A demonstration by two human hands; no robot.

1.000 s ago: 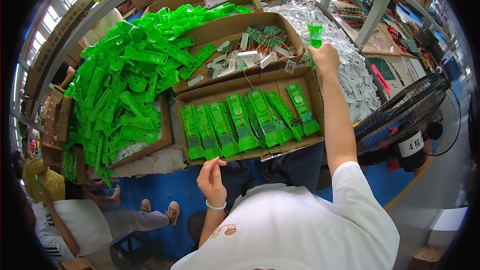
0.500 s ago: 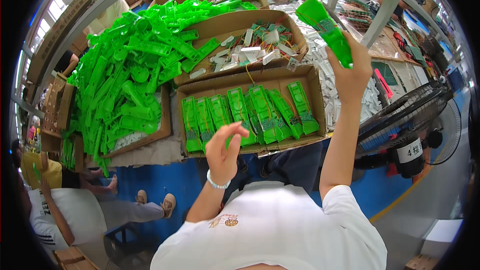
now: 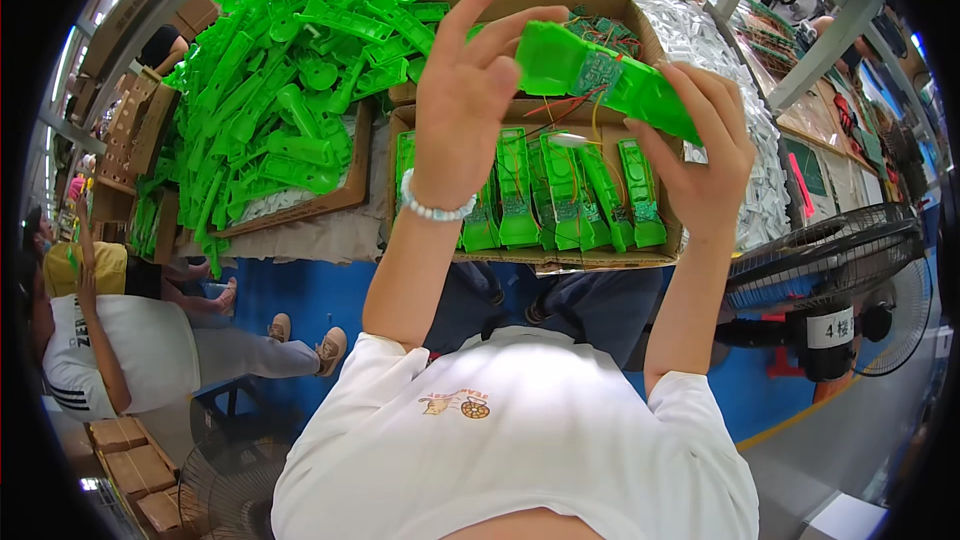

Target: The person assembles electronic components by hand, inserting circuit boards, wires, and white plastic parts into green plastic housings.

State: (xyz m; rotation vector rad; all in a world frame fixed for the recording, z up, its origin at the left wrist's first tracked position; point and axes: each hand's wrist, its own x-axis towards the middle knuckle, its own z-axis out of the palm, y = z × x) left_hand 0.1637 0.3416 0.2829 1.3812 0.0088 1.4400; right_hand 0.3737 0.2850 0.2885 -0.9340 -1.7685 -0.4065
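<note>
My right hand point(image 3: 705, 145) grips one end of a green plastic shell point(image 3: 640, 90), held tilted above the front box. A small green circuit board point(image 3: 600, 72) sits midway along that shell, and red, black and yellow wires hang from it. A small white part point(image 3: 572, 140) dangles below, apparently on one of these wires. At the shell's wide left end is my left hand point(image 3: 462, 105), its fingers stretched apart and one reaching along the shell's upper edge; whether it touches is unclear. Under both hands, a cardboard box point(image 3: 640, 258) holds a row of similar green shells point(image 3: 515, 190) with boards and wires.
A large heap of green plastic shells point(image 3: 300, 70) fills the left side. Behind the front box, another carton point(image 3: 640, 20) holds wired circuit boards. White parts point(image 3: 740, 70) lie on the right, near a black fan point(image 3: 830, 270). Other people sit or work around the table.
My right hand has brought the green shell left and turned it across the front box. My left hand has risen from the box to the shell's wide end. The view has shifted.
</note>
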